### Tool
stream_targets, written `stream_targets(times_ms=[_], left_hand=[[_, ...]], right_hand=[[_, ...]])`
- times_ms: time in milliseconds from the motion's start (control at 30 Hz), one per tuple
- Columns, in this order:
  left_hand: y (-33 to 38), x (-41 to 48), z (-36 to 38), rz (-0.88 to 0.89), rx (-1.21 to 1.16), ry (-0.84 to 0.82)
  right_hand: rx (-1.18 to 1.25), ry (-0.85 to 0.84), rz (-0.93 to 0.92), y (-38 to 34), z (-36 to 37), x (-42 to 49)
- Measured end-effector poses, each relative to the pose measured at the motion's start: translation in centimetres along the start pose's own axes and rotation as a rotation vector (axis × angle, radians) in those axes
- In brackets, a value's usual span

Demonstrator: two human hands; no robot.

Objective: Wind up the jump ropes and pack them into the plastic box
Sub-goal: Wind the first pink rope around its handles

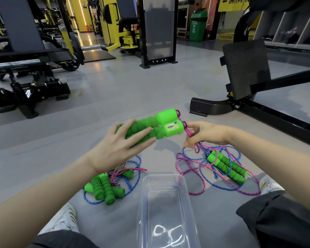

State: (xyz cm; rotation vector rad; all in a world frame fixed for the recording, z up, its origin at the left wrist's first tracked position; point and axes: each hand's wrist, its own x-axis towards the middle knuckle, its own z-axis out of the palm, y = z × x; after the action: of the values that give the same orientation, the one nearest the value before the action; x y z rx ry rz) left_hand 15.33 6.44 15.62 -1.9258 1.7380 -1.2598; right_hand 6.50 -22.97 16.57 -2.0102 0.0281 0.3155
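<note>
Two green handles sit clasped together in the left hand, while the right hand pinches their pink rope in its fingers. Winding looks barely begun: the box on the floor holds nothing, and two tangled piles flank it.

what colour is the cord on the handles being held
Pink cord, off the green handles, pinched by the right hand; head view.
</note>
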Motion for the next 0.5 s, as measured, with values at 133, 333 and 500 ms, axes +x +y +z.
stream_targets(times_ms=[133, 333, 500], left_hand=[[-2.4, -1.2, 0.1, -0.090, 0.084, -0.029], [-4.1, -4.4, 1.3, 0.041, 0.213, -0.143], [-4.6, -5.5, 1.6, -0.043, 0.247, -0.203]], right_hand=[[-0.043, 0.190, 0.045, 1.1, -1.5, -0.1], [-0.739, 0.320, 0.277, 3.9, -3.3, 0.4], [-1.085, 0.498, 0.468, 4.1, -3.5, -0.4]])
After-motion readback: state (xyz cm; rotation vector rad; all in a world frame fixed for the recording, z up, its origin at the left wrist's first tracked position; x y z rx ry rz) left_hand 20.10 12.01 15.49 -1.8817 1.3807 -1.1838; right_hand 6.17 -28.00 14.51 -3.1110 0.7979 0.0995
